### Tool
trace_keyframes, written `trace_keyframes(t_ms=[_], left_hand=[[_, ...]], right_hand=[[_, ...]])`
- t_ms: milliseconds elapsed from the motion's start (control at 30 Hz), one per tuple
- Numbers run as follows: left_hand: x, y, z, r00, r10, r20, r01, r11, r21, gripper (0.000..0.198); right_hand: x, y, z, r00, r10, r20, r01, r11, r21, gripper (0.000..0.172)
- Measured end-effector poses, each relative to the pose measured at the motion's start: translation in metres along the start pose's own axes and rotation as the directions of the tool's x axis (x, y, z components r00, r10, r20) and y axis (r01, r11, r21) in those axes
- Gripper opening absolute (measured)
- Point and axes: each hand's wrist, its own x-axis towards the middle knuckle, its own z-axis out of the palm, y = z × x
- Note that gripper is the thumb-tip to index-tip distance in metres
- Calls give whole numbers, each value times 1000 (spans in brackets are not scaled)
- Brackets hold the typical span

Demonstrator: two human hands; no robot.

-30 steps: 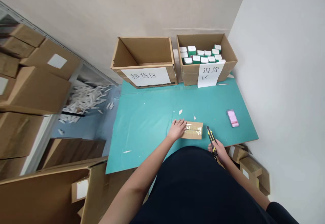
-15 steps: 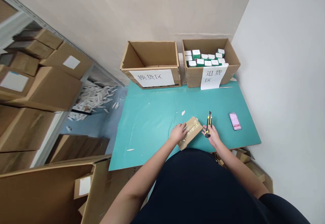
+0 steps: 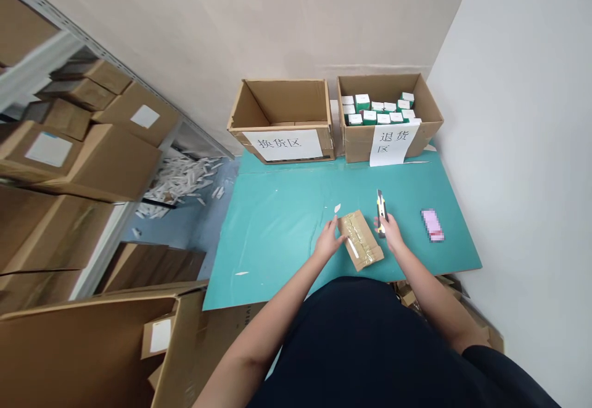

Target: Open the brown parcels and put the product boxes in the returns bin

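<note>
Brown cardboard parcel (image 3: 359,240) lies on our teal tabletop (image 3: 272,235) between our hands, its long axis slanting from upper left to lower right. Our open left hand (image 3: 328,240) touches its left edge; our right hand (image 3: 391,232), just beside it, grips a utility knife (image 3: 380,212).

A teal board (image 3: 277,241) carries a tape-sealed cardboard parcel (image 3: 361,240) near its front edge, with small white scraps (image 3: 337,208) nearby. Right of the parcel lies a pink flat item (image 3: 432,225), too blurred to identify. An open carton (image 3: 282,146) and a carton of small green-and-white boxes (image 3: 356,146) stand at the far edge.
</note>
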Motion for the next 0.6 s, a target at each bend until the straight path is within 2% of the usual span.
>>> trace_keyframes(t_ms=[67, 133, 200, 267, 333, 433, 533, 600], left_hand=[[8, 0, -7, 996, 91, 1, -91, 995, 40, 81], [20, 4, -13, 989, 146, 35, -148, 987, 65, 77], [31, 13, -17, 979, 179, 102, -188, 979, 84, 71], [40, 23, -21, 963, 194, 189, -215, 971, 101, 66], [42, 31, -24, 954, 172, 247, -212, 966, 145, 63], [32, 37, -30, 965, 76, 250, -141, 957, 254, 71], [11, 35, -36, 961, -21, 275, -72, 944, 323, 83], [-4, 33, -38, 956, -68, 286, -41, 933, 358, 82]], right_hand=[[-29, 19, -29, 997, -14, -81, 8, 997, -76, 48], [-59, 42, -54, 987, 52, -153, -67, 993, -96, 50], [-82, 63, -66, 964, 184, -191, -201, 976, -77, 52], [-94, 77, -64, 952, 258, -167, -262, 965, -1, 54], [-94, 81, -54, 959, 240, -150, -231, 970, 74, 56], [-76, 70, -41, 981, 124, -147, -111, 989, 97, 56], [-47, 50, -38, 994, 1, -110, -4, 1000, -24, 53], [-27, 37, -40, 997, -51, -51, 43, 989, -142, 52]])
